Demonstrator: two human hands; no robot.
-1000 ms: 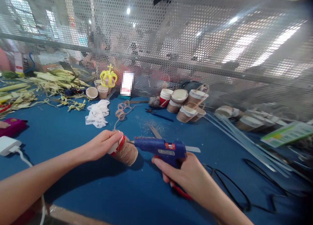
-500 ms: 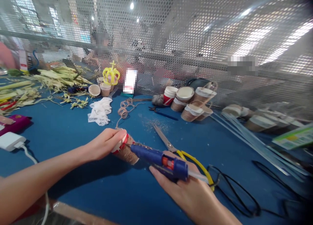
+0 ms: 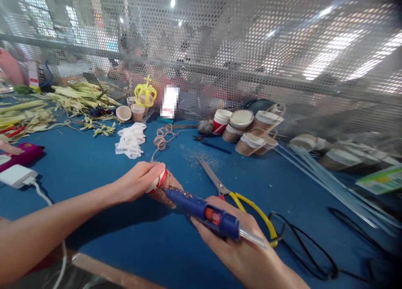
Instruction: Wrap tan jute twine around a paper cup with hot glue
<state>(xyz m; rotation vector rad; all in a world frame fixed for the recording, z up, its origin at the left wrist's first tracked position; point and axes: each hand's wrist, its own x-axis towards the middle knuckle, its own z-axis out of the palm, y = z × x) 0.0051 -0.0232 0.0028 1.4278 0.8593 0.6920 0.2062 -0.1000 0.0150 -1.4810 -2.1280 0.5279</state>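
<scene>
My left hand grips the rim end of a paper cup, which lies tilted on its side above the blue table. The cup is red and white near its rim, and brown twine is wound around the rest. From the cup, loose twine runs away in a tangle. In my right hand is a blue glue gun, with a clear glue stick out of its back. Its nozzle points at the twine and seems to touch it. Yellow-handled scissors lie just beyond my right hand.
Several twine-wrapped cups stand at the back right, near long clear glue sticks. A black cable loops at the right. White cloth, a yellow crown and corn husks lie left, before a perforated metal screen.
The glue gun has shifted slightly left and down against the cup, and its body is turned a little. The left hand keeps its grip. The whole view has shifted slightly.
</scene>
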